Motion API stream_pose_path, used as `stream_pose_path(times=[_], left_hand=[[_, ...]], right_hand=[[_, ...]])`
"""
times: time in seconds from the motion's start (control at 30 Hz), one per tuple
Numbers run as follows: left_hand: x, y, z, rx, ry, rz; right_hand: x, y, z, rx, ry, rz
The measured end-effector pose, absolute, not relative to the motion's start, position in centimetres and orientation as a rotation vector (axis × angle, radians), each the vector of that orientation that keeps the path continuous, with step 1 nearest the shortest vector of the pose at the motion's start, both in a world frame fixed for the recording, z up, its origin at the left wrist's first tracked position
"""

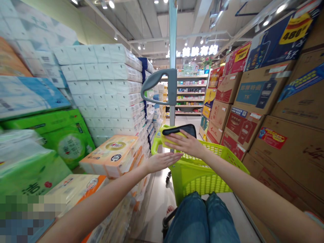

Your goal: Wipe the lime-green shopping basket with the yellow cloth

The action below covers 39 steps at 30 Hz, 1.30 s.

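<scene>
My left hand (159, 162), right hand (191, 145): both open by the shopping cart's (206, 180) left edge.
The right partly hides a black-and-yellow pad (174, 130).

Black-edged yellow item (188, 129) by lime basket (202, 182)

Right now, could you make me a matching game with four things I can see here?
Things:
1. shopping basket
2. loop handle on the pole
3. jeans
4. right hand

Colours and places:
A. grey
B. over the black-and-yellow item
C. lime green
D. blue

Pairs: 1-C, 2-A, 3-D, 4-B
</scene>
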State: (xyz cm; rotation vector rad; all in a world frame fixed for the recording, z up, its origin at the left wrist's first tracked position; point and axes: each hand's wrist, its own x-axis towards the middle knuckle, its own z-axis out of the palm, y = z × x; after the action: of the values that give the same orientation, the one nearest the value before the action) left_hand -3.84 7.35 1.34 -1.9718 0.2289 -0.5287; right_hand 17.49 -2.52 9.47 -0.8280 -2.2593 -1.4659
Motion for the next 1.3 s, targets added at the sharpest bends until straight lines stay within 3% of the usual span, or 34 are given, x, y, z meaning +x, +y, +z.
stream_pose_path(times=[0.1,0.37,0.6,0.7,0.9,0.97,1.2,1.3], left_hand=[[-3.8,7.5,1.2,-2.011,0.255,-0.535],[-4.0,6.5,2.3,-1.933,0.210,-0.525],[-3.9,7.3,1.4,-1.958,0.225,-0.538],[-3.9,7.4,1.2,-1.956,0.224,-0.532],[-4.0,6.7,2.1,-1.945,0.195,-0.510],[-4.0,6.7,2.1,-1.946,0.199,-0.520],[-3.9,7.7,0.9,-1.948,0.224,-0.544],[-3.9,7.7,1.0,-1.933,0.215,-0.526]], right_hand=[[18.2,-2.9,8.2,-0.733,-2.391,-1.439],[17.6,-1.9,17.6,-0.961,-2.171,-1.442],[17.5,-2.2,9.5,-0.837,-2.278,-1.429],[18.2,-2.6,8.6,-0.784,-2.367,-1.434],[18.2,-2.0,17.1,-0.966,-2.264,-1.351],[17.8,-1.7,17.9,-0.973,-2.201,-1.360],[17.2,-2.3,6.8,-0.882,-2.230,-1.499],[17.7,-2.3,7.2,-0.790,-2.311,-1.543]])
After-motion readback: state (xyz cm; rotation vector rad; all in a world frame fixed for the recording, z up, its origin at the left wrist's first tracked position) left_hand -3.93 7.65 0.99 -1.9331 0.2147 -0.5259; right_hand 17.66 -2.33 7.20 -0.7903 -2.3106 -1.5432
